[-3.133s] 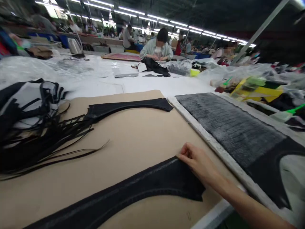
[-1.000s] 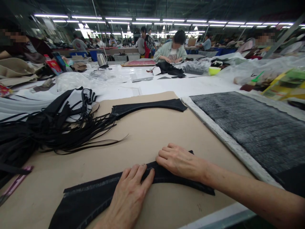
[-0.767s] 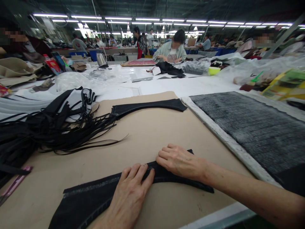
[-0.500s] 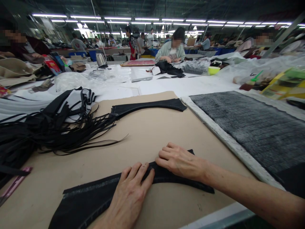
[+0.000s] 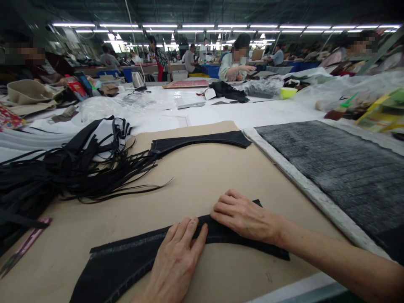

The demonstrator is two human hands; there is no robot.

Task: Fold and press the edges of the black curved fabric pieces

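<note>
A curved black piece of leather-like material [image 5: 126, 256] lies across the brown board near me, with a greyish strip along its far edge. My left hand [image 5: 178, 256] rests on its middle, fingers stretched out and pressing down. Just to the right, my right hand [image 5: 244, 216] has its fingers curled down on the far edge, pinching the material; the fingertips are partly hidden. A similar black curved piece [image 5: 202, 139] lies farther back on the board.
Black strips [image 5: 104, 181] are heaped at left, near pink-handled scissors [image 5: 27, 244]. A dark, pale-rimmed padded board [image 5: 328, 168] lies at right. Across the white table, a person [image 5: 235, 63] works by black cloth [image 5: 229, 91] and a yellow-green bowl [image 5: 288, 93].
The whole view has shifted slightly, so things sit a little farther right. Both hands keep nearly the same places on the black piece. The person opposite has raised a hand.
</note>
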